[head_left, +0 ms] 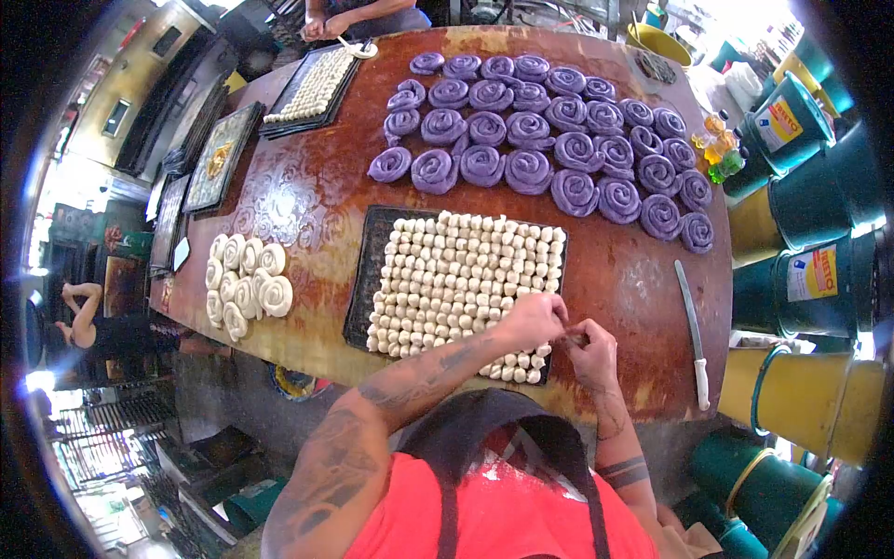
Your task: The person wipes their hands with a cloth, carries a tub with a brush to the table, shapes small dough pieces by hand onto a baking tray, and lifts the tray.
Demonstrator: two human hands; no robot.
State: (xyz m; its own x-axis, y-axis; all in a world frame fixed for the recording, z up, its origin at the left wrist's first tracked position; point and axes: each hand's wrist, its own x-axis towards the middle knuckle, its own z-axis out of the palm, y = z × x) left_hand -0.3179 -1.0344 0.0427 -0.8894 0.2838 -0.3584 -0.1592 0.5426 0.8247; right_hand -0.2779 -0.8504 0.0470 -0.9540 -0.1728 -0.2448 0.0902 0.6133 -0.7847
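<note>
A dark baking tray [356, 312] lies in front of me, covered with rows of small pale dough balls [456, 270]. My left hand [535, 320] reaches across the tray's near right part, fingers closed in a pinch. Beside it, just past the tray's right edge, my right hand [593, 352] is also closed, its fingertips almost meeting those of the left. Whatever is between the fingers is too small or hidden to make out. Below the hands, a few dough balls [521, 368] sit at the tray's near right corner.
Many purple dough coils [484, 130] cover the table's far side. Cream coils [244, 279] lie to the left. A long knife [691, 326] rests near the right edge. At the far left, another person's hands [326, 26] are beside a second filled tray [312, 88]. Buckets [819, 279] stand to the right.
</note>
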